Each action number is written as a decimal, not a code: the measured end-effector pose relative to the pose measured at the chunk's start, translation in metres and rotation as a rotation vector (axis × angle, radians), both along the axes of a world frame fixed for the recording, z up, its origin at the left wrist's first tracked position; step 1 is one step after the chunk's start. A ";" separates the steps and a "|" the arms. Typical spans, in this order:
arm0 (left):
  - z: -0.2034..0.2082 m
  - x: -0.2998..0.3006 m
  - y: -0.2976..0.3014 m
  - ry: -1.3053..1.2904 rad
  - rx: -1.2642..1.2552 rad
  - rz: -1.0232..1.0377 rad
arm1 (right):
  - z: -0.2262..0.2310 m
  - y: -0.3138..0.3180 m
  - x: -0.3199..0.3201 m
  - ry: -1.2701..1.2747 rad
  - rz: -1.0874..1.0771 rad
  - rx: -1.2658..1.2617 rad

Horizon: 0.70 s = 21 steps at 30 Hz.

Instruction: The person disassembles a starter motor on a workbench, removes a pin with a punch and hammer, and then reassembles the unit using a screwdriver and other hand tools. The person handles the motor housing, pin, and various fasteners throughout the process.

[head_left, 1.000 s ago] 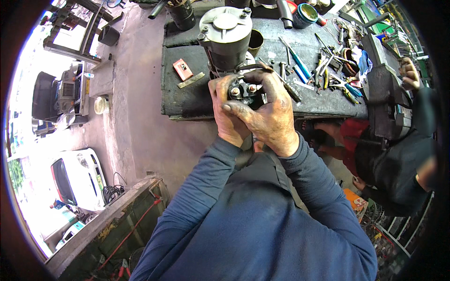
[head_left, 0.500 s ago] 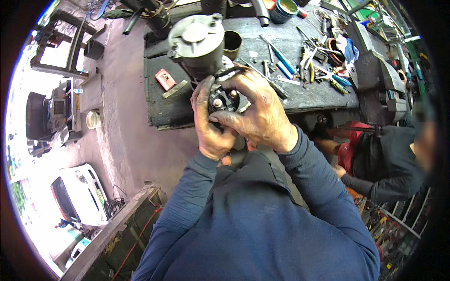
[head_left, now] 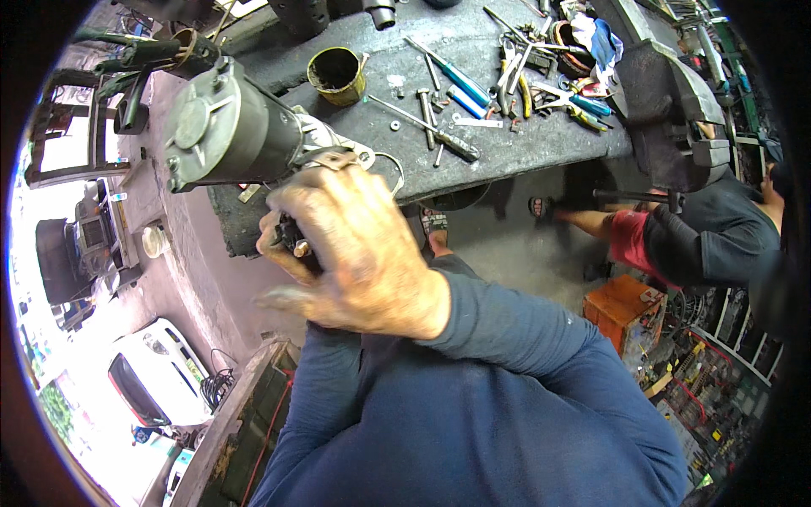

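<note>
A starter motor (head_left: 232, 127) with a grey end cover lies tilted over the bench's near left edge. Its black solenoid end (head_left: 290, 230), with a copper-coloured stud showing, lies between my hands. My right hand (head_left: 355, 245) arches over this end, fingers curled around its top and thumb stretched out to the left. Beneath it, my left hand (head_left: 277, 247) is largely hidden; only a finger or two show, wrapped against the solenoid's side. A thin cable loop (head_left: 397, 173) sticks out beside the motor, past my right knuckles.
The dark workbench (head_left: 507, 160) carries an open can (head_left: 336, 76), a long screwdriver (head_left: 431, 131), pliers (head_left: 583, 108) and several loose tools. A heavy vise (head_left: 676, 127) stands at its right end. A person in red shorts (head_left: 629, 239) is on the right; an orange box (head_left: 623, 313) stands nearby.
The motor has swung from upright to a leftward tilt. My right hand has turned across the solenoid end, covering most of my left hand. The view has shifted to the right.
</note>
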<state>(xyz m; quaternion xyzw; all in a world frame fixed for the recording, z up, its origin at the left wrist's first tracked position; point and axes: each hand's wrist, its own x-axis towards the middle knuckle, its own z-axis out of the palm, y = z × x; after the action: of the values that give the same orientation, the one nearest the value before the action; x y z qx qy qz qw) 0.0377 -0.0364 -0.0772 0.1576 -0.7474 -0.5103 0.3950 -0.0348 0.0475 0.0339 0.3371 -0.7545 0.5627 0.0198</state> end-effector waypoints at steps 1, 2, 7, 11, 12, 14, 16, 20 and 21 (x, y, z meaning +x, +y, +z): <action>0.002 0.005 -0.002 -0.027 -0.049 -0.011 | 0.001 -0.004 -0.002 0.034 0.016 -0.015; 0.002 0.010 -0.001 -0.056 -0.083 -0.010 | -0.005 -0.007 -0.005 0.039 0.064 -0.018; -0.002 0.013 0.006 -0.099 -0.158 -0.009 | -0.016 -0.013 -0.040 0.074 0.353 -0.025; -0.005 0.011 0.009 -0.117 -0.197 0.039 | -0.012 -0.013 -0.070 0.049 0.680 -0.141; -0.006 0.009 0.008 -0.116 -0.204 0.050 | -0.012 -0.013 -0.078 0.033 0.764 -0.168; -0.007 0.009 0.008 -0.116 -0.213 0.079 | -0.010 -0.014 -0.088 -0.049 0.915 -0.141; -0.004 0.010 0.007 -0.131 -0.229 0.099 | -0.010 -0.015 -0.088 -0.072 0.941 -0.144; 0.004 0.012 0.007 -0.163 -0.259 0.135 | -0.010 -0.017 -0.088 -0.078 0.957 -0.069; 0.001 0.015 0.006 -0.168 -0.261 0.149 | -0.010 -0.011 -0.078 -0.048 0.850 -0.001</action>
<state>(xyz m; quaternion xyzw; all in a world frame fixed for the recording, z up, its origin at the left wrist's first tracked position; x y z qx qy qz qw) 0.0531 -0.0300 -0.0762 0.2019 -0.8242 -0.3632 0.3848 -0.1124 0.0368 0.0244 0.6050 -0.5483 0.5290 -0.2312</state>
